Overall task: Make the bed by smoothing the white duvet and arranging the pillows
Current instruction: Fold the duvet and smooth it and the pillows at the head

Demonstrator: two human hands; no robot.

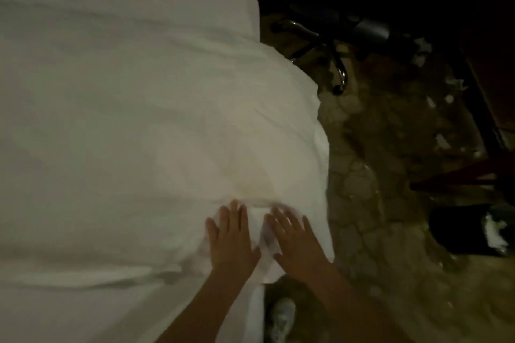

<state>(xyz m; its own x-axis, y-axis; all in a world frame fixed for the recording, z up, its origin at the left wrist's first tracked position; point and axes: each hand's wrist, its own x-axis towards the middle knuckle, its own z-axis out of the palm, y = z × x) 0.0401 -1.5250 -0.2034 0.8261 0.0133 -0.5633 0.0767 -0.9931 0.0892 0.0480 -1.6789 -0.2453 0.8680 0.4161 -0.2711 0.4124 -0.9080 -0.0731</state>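
duvet (139, 125) spread over the bed, filling the left | left hand (231, 237) and right hand (295, 239) flat on it side by side near its right edge | shoe (282, 315) on floor below the hands | office chair (334, 44) right of bed, far end | bin (473, 231) far right

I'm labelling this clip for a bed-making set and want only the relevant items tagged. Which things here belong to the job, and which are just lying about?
Part of the job:
white duvet
left hand, flat on the duvet
right hand, flat on the duvet

Just lying about:
office chair base
paper scraps on the floor
shoe
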